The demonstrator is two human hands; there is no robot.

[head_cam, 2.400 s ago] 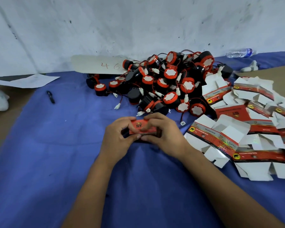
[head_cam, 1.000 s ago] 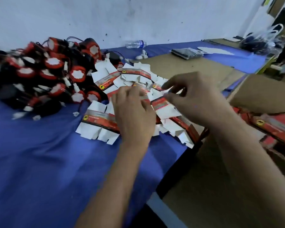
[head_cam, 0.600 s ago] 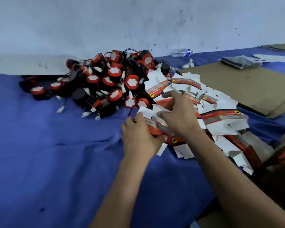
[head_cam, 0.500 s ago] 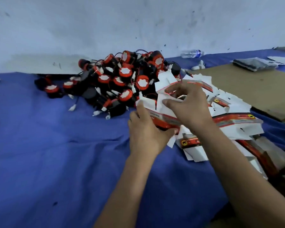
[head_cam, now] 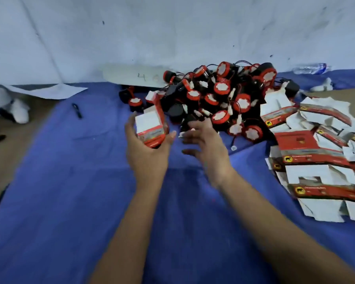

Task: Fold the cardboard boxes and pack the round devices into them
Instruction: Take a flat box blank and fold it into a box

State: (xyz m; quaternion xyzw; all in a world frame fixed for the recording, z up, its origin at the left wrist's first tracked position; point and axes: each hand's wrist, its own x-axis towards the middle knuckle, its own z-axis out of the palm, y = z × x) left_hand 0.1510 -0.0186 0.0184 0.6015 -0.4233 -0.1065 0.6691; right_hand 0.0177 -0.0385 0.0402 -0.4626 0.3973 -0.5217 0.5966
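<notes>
Since half a second ago the left hand [head_cam: 147,152] has drawn clear of the carton stack and now carries one box alone, and the right hand [head_cam: 205,144] has let go of the cartons. The left fingers curl around an erected red-and-white cardboard box [head_cam: 151,125], held just at 9 o'clock of the pile of round devices [head_cam: 219,99], its white flaps raised at 12 o'clock. The right hand is empty, its fingers loosely spread and motion-blurred, hovering at the near edge of the pile at 3 o'clock of the box; it appears to be reaching for a device, though no contact is visible.

Progress, as judged: one box is opened into shape but looks unfilled, its top flaps not yet tucked. No packed box can be identified here. A large heap of devices and the spread of flat box blanks [head_cam: 316,156] at 3 o'clock remain, so most of the work lies ahead.

Materials and shapes: the devices are short black cylinders with red rims and white scalloped faces, trailing thin wires that end in small white plug connectors; tangling is likely on lifting. The blanks are thin printed card, glossy red outside and matt white inside, with notched tabs. All lies on a blue cloth [head_cam: 70,201], soft and slightly creased. A black pen [head_cam: 77,110] rests at 10 o'clock, and a clear plastic bottle [head_cam: 312,69] at 2 o'clock against the wall.
</notes>
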